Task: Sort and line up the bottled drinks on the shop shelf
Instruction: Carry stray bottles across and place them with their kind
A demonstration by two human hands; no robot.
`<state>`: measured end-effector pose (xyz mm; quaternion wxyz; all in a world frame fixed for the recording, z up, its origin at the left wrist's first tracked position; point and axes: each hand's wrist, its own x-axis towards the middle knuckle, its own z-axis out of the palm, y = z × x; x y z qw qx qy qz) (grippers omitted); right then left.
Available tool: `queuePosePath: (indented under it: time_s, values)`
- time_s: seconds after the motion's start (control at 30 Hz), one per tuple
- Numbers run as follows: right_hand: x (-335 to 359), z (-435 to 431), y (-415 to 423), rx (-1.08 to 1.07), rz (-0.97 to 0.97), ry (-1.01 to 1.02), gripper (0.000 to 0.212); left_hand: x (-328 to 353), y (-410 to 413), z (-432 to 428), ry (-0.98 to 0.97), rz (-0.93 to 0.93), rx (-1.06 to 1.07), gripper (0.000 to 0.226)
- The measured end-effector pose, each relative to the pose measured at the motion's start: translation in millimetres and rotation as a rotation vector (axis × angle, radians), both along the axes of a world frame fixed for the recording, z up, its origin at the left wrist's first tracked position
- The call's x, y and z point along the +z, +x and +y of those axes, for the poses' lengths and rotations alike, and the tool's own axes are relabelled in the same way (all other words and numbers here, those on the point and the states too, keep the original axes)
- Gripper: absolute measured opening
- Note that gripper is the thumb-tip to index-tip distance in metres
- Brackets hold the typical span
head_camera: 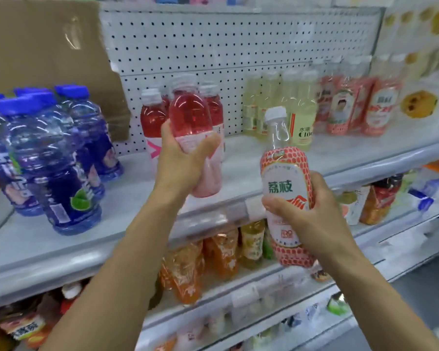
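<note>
The left hand is wrapped round a pink bottle, held tilted just above the shelf. Its palm hides much of the label, and the cap is blurred. The right hand clasps a red-patterned bottle with a white cap in front of the shelf edge.

Red bottles stand just behind the left hand, and blue bottles well to its left. Pale yellow bottles stand beyond the right hand. A white pegboard backs the shelf. The orange bottles below the hands are smeared.
</note>
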<state>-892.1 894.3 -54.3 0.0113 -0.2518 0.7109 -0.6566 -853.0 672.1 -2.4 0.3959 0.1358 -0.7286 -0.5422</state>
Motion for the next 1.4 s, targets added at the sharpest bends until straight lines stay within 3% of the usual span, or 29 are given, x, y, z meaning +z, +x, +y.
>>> queuePosePath:
  time_s: [0.4,0.47,0.53,0.63,0.7,0.8,1.0,1.27,1.4]
  values:
    - [34,58,-134,0.237,0.066,-0.04,0.044,-21,-81,-3,-0.056,-0.145,0.444,0.099]
    - [38,71,-160,0.248,0.065,-0.073,0.049,-21,-85,17,-0.204,-0.147,0.645,0.104]
    - [43,85,-187,0.23,0.063,-0.097,0.057,-19,-97,56,-0.493,-0.049,0.828,0.1]
    - [48,103,-231,0.173,0.075,-0.128,0.063,-20,-141,119,-0.579,0.02,0.618,0.097]
    - [52,114,-263,0.12,0.092,-0.147,0.06,-21,-180,148,-0.444,-0.086,0.396,0.101]
    - [54,124,-309,0.039,0.119,-0.16,0.06,-22,-235,167,-0.271,-0.211,0.256,0.108]
    - [40,129,-380,-0.021,0.117,-0.139,0.07,-25,-302,167,-0.279,-0.302,0.309,0.116]
    - [29,120,-429,-0.038,0.131,-0.029,0.087,-28,-317,154,-0.38,-0.322,0.406,0.102]
    - [18,123,-425,-0.065,0.189,0.091,0.08,-28,-316,156,-0.371,-0.339,0.399,0.101]
